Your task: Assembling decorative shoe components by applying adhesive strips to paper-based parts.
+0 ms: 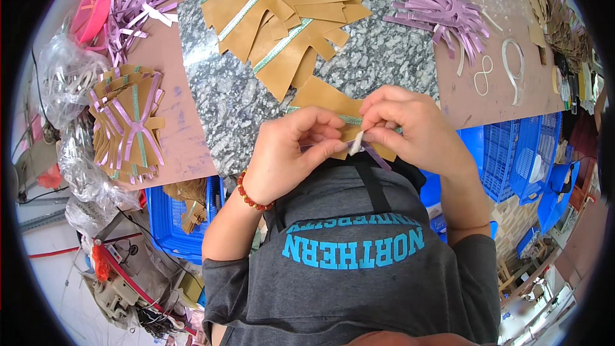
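Close to my body, my left hand (291, 150) and my right hand (410, 128) meet in pinches over a tan leather-like piece (320, 95) with a green braid across it. Between the fingertips is a thin purple strip (377, 156), one end hanging below my right hand. A small white piece (356, 143) stands up between the two thumbs; whether it is the strip's underside or a backing, I cannot tell. My left thumb and fingers close on the strip's left part. The right fingertips grip at the white piece. My palms hide part of the tan piece.
Tan pieces with green braid (272, 13) lie heaped on the speckled stone slab (224, 109). To the left sits a stack bearing purple strips (128, 122). Purple strip bundles (442, 13) lie at the far right and far left. Blue baskets (506, 154) stand below the table edge.
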A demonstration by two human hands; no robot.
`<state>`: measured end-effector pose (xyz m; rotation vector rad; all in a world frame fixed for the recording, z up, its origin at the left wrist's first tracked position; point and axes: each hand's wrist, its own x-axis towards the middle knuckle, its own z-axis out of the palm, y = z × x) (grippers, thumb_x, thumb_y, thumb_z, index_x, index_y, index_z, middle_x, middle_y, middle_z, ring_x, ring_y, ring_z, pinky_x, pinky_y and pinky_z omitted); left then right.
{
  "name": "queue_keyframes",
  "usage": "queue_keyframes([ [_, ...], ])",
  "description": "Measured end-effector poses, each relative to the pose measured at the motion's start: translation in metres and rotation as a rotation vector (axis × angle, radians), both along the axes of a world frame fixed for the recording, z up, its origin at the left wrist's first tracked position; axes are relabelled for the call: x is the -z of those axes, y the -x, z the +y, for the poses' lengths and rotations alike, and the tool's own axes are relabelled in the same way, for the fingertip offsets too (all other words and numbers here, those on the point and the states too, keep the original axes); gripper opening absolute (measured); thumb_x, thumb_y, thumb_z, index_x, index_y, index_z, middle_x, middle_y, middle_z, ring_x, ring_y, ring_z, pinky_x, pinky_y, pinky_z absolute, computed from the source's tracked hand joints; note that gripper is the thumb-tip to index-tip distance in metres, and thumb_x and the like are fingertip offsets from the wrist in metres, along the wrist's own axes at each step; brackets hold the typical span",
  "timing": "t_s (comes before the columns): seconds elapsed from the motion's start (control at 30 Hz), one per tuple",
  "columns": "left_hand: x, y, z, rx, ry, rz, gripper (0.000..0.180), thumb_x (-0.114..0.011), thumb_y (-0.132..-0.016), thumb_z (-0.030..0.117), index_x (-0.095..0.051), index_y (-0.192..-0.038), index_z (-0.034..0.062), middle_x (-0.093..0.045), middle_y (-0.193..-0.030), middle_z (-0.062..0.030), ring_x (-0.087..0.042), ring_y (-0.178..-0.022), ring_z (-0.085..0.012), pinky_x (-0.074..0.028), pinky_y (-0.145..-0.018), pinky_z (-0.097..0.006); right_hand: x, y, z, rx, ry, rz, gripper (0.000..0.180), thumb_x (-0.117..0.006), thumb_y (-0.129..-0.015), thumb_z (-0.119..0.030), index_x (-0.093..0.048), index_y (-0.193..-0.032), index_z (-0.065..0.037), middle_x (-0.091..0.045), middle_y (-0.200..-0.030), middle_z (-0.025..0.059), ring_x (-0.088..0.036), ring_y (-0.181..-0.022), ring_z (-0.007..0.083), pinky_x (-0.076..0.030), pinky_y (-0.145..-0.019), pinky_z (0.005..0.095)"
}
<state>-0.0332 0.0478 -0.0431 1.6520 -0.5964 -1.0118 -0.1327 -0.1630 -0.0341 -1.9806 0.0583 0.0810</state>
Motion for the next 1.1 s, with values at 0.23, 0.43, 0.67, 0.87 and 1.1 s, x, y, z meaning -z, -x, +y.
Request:
queue_keyframes([
  [0.23,0.004,0.002,-0.002,-0.123,-0.077,-0.268,0.019,-0.071,-0.086,-0.001,-0.066,-0.103,0.0012,-0.072,-0.084,-0.0092,-0.073,-0.078,-0.0166,-0.058,-0.068,-0.027,-0.003,-0.024,0.001,-0.033,0.070,0.161,0.011,-0.070,-0.081,-0.010,-0.065,-0.080,0.000,-0.066,-0.071,0.0120,-0.066,-0.063,0.0252,-0.050,-0.060,0.0351],
  [0.43,0.003,0.000,-0.002,-0.123,-0.045,-0.324,0.018,-0.072,-0.084,-0.001,-0.066,-0.101,0.0019,-0.070,-0.085,-0.0095,-0.073,-0.078,-0.0186,-0.058,-0.069,-0.029,-0.001,-0.024,0.003,0.042,-0.014,0.254,0.010,-0.071,-0.081,-0.009,-0.066,-0.082,0.000,-0.065,-0.071,0.0093,-0.063,-0.062,0.0172,-0.049,-0.059,0.0301],
  [0.67,-0.002,-0.005,-0.006,-0.080,-0.091,-0.364,0.017,-0.072,-0.084,-0.005,-0.066,-0.099,-0.0007,-0.071,-0.085,-0.0068,-0.072,-0.081,-0.0127,-0.057,-0.073,-0.025,0.007,-0.020,0.013,0.095,0.140,0.127,0.009,-0.070,-0.080,-0.012,-0.066,-0.079,-0.004,-0.067,-0.070,0.0096,-0.067,-0.063,0.0259,-0.050,-0.060,0.0367],
  [0.87,0.002,-0.003,-0.005,-0.144,-0.066,-0.340,0.018,-0.070,-0.083,-0.001,-0.066,-0.101,0.0037,-0.068,-0.083,-0.0097,-0.070,-0.074,-0.0207,-0.056,-0.066,-0.030,0.004,-0.020,0.016,0.079,0.179,0.169,0.012,-0.072,-0.083,-0.009,-0.065,-0.085,0.000,-0.065,-0.075,0.0090,-0.067,-0.065,0.0159,-0.050,-0.059,0.0285],
  [1.1,0.007,-0.001,-0.006,-0.147,-0.066,-0.395,0.019,-0.070,-0.082,0.000,-0.066,-0.099,0.0043,-0.067,-0.081,-0.0100,-0.069,-0.072,-0.0232,-0.056,-0.064,-0.032,0.008,-0.017,0.020,0.134,0.182,0.118,0.011,-0.072,-0.082,-0.015,-0.066,-0.083,-0.006,-0.067,-0.075,0.0084,-0.068,-0.066,0.0256,-0.050,-0.059,0.0372],
])
